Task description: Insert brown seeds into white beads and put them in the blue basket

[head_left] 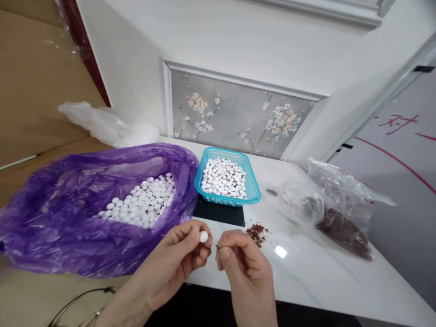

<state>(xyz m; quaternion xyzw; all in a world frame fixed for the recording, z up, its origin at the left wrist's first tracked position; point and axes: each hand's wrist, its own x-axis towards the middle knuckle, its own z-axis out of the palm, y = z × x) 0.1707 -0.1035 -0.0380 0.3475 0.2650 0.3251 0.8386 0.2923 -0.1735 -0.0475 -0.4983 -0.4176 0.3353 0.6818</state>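
My left hand (179, 254) pinches a small white ball (204, 236) between thumb and fingertips. Close beside it, my right hand (247, 268) is closed in a pinch on a tiny thin brown piece (218, 246), its tip pointing toward the ball. Ball and brown piece are apart. Behind the hands, a blue plastic basket (254, 188) holds many white balls, with dark brown spots showing among them. To the left, an open purple plastic bag (78, 181) contains a heap of plain white balls (146, 202). A small scatter of reddish-brown bits (258, 234) lies just beyond my right hand.
On the white tabletop (306, 272), a clear plastic tub (299, 202) and a zip bag of brown material (345, 227) stand at the right. A black flat object (218, 212) lies under the basket's front. White crumpled plastic (109, 125) sits behind the purple bag, near the panelled wall.
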